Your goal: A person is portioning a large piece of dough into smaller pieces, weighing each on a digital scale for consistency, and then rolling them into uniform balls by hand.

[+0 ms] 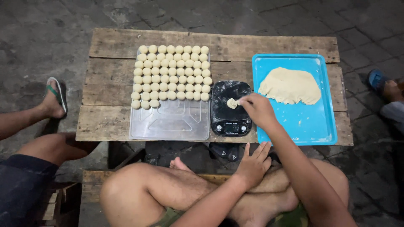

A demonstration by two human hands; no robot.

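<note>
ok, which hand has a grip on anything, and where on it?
Right hand pinches the small dough piece at its right edge, over the black scale. Left hand rests open on the leg, holding nothing.

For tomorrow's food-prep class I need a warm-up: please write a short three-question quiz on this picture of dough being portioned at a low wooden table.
1. True or false: the right hand holds a small dough piece over the black kitchen scale.
2. Where does the big dough slab lie? A) on the clear tray B) on the blue tray C) on the bare wooden table
3. Fill in: the left hand rests open on the person's crossed ____.

Key
1. True.
2. B; the clear tray holds rows of dough balls.
3. Legs.
</note>
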